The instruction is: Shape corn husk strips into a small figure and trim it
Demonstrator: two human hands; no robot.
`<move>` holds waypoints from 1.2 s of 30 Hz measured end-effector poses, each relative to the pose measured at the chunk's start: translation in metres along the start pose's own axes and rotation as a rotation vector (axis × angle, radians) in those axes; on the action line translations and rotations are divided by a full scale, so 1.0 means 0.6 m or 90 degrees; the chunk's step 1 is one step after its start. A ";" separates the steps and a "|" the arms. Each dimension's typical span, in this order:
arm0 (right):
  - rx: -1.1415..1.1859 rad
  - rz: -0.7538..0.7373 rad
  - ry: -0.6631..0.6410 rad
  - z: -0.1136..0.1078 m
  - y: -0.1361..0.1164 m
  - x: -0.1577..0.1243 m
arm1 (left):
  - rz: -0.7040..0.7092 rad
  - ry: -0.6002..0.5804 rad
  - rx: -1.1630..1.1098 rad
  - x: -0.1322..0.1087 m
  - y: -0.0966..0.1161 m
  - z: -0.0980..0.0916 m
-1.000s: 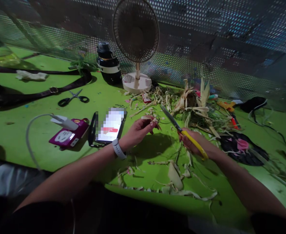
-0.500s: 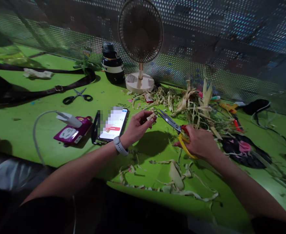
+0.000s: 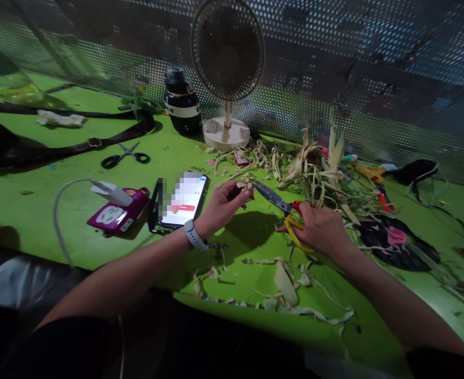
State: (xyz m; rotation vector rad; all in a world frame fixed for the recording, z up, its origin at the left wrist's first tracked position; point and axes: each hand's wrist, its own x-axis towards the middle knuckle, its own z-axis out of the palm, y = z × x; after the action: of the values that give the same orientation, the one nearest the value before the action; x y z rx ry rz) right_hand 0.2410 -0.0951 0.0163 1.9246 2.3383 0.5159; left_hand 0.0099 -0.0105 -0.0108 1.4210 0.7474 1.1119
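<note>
Pinched between the thumb and fingers of my left hand (image 3: 226, 202) is a small pale piece of dried husk (image 3: 245, 186). My right hand (image 3: 322, 229) is wrapped round the yellow and red handles of a pair of scissors (image 3: 273, 198). The blades point up and left, their tips beside the husk piece and looking nearly closed. A heap of dried husks and stalks (image 3: 314, 171) lies behind my right hand. Loose husk strips (image 3: 285, 284) are scattered near the table's front edge.
A lit phone (image 3: 184, 202), a purple power adapter (image 3: 119, 210) and black scissors (image 3: 126, 155) lie at the left. A dark bottle (image 3: 184, 110) and a fan (image 3: 227, 52) stand at the back. A black object with a pink piece (image 3: 396, 238) lies at the right.
My right hand and the scissors have moved slightly left, bringing the blade tips up to the husk piece. The blades look closer together. My left hand has hardly moved.
</note>
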 end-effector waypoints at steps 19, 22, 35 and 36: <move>0.162 0.075 -0.094 0.012 0.008 0.009 | -0.004 0.011 -0.004 0.002 0.003 -0.001; 0.359 0.054 -0.107 0.000 0.022 0.005 | 0.016 0.062 0.000 0.003 0.004 -0.001; 0.833 -0.070 -0.351 -0.037 -0.001 -0.015 | 0.079 0.105 -0.038 0.003 -0.011 0.004; 0.837 -0.061 -0.349 -0.036 -0.003 -0.015 | 0.075 0.101 -0.035 0.001 -0.011 0.005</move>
State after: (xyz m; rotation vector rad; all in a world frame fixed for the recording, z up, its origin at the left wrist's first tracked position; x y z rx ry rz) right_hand 0.2354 -0.1088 0.0348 1.7554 2.4243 -1.7118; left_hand 0.0138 -0.0097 -0.0169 1.3567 0.7458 1.3389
